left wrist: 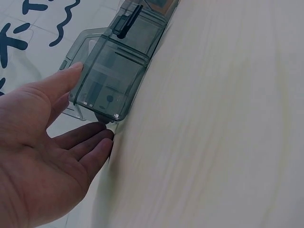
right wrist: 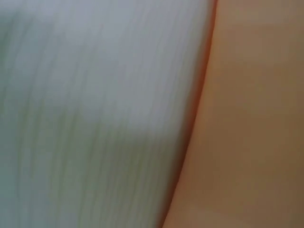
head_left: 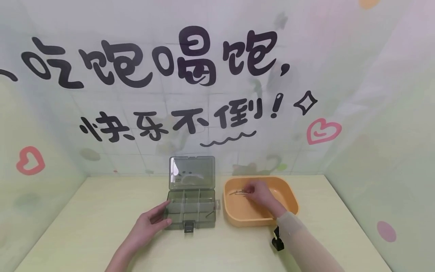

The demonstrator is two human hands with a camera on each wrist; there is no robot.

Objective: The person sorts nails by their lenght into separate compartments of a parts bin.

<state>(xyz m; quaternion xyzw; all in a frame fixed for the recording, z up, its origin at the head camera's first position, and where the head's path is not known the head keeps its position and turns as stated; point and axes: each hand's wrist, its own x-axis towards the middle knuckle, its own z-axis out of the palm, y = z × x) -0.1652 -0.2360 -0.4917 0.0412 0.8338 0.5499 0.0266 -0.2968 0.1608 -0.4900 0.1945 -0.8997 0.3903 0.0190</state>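
Observation:
A grey see-through compartment box (head_left: pixel 190 207) stands with its lid (head_left: pixel 192 173) raised. My left hand (head_left: pixel 148 226) rests against the box's left side, thumb near the front corner; in the left wrist view its fingers are mostly straight. A thin dark piece (head_left: pixel 210 214) lies in the box's front right compartment. Inside the orange tray (head_left: pixel 234 216), my right hand (head_left: pixel 261 194) has its fingers curled, seemingly pinching a thin silvery metal piece (head_left: pixel 240 193). More thin metal shows beside it, too small to tell apart. The right wrist view shows neither that hand nor the metal.
Box and tray stand side by side on a pale wooden table (head_left: pixel 102 211), a narrow gap between them. A printed wall sheet (head_left: pixel 190 94) rises behind the table. A black wrist camera (head_left: pixel 277 241) hangs under the right sleeve, near the tray's front rim.

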